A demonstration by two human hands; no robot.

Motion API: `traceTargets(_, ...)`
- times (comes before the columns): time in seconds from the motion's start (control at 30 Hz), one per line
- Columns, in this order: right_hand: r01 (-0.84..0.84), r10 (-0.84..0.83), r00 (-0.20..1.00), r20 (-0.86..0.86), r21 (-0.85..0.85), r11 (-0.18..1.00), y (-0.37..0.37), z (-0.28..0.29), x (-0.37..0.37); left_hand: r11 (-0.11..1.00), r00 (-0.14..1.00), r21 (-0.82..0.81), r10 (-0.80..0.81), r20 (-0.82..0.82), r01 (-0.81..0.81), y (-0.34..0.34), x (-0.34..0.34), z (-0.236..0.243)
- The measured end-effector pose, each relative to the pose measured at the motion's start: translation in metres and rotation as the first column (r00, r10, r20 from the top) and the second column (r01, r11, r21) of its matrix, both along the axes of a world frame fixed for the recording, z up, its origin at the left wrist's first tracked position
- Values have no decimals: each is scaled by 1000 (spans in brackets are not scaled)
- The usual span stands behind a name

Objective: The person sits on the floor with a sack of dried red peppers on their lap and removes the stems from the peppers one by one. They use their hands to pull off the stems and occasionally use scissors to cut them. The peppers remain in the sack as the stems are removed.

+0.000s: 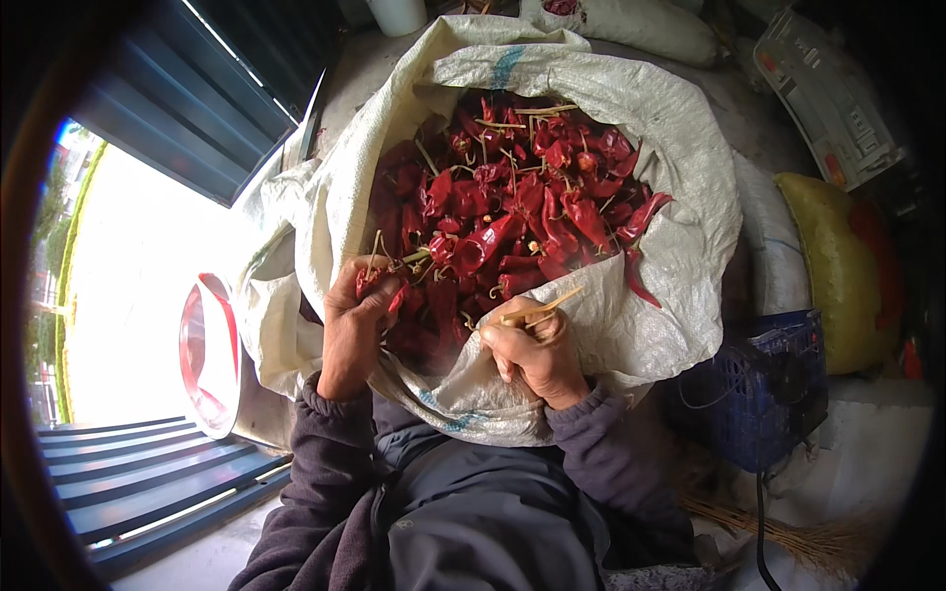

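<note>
A large white woven sack (pixel 690 187) stands rolled open in front of me, filled with dried red chili peppers (pixel 507 197), some with pale stems. At the sack's near left side, my left hand (pixel 353 330) is closed on a red chili pepper (pixel 370 281) with its stem up. My right hand (pixel 537 353) is closed around a thin yellowish wooden stick (pixel 554 303), whose end points up to the right. It rests over the sack's near rim. Its fingertips are partly hidden, so I cannot tell whether they pinch anything else.
On the right are a blue plastic crate (pixel 759 394) with a dark cable, a yellow sack (pixel 833 266) and a grey plastic case (pixel 823 98). A red-and-white round container (pixel 210 355) stands left near a bright doorway. Another filled sack (pixel 641 30) lies behind. Straw bristles (pixel 788 532) lie lower right.
</note>
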State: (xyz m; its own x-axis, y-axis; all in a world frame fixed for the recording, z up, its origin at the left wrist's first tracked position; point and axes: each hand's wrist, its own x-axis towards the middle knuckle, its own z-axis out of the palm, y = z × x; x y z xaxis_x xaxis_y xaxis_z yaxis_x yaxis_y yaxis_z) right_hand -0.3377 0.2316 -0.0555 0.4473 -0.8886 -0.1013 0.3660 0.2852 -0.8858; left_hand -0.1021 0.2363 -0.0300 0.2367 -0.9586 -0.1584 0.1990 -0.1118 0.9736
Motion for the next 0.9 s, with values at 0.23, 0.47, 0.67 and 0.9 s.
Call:
traceTargets(0.23,-76,74,981,-181,-6,997,-1,27,-4,882,701,-400,120,703,250,4,-22,-4)
traceTargets(0.47,-29,-248,864,-437,-536,843,4,21,-7,781,535,-261,-109,838,567,19,-42,6)
traceTargets(0.67,-32,-349,822,-450,-648,761,1,23,-7,778,595,-245,-197,779,578,21,-45,11)
traceTargets(0.9,-225,-671,571,-474,-876,427,3,25,-2,803,390,-273,55,919,529,23,-52,4)
